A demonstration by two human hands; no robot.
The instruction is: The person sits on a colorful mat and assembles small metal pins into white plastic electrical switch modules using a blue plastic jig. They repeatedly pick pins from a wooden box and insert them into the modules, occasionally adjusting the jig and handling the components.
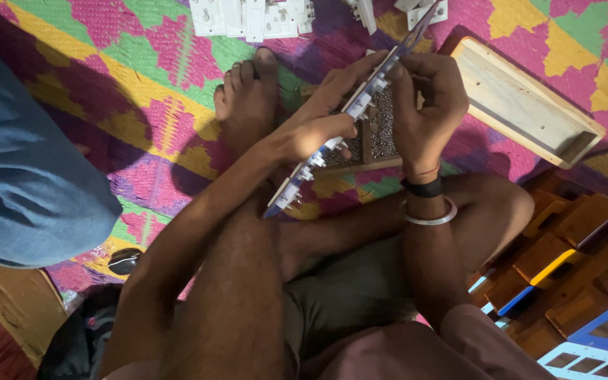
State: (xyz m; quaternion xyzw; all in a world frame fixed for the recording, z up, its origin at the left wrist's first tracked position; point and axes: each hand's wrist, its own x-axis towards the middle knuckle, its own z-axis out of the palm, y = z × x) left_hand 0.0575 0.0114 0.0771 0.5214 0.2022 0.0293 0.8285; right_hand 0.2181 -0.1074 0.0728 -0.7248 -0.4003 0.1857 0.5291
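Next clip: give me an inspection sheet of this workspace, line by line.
Surface: woven mat in pink, green and yellow on the floor.
Job's things: long panel strip with white fittings, held tilted over a small divided box of small dark parts.
Clutter: empty wooden tray; white switch parts; stacked wooden boxes.
Grippers: left hand and right hand both grip the strip.
Cables: nothing seen.
Surroundings: blue-clad knee of another person at left.
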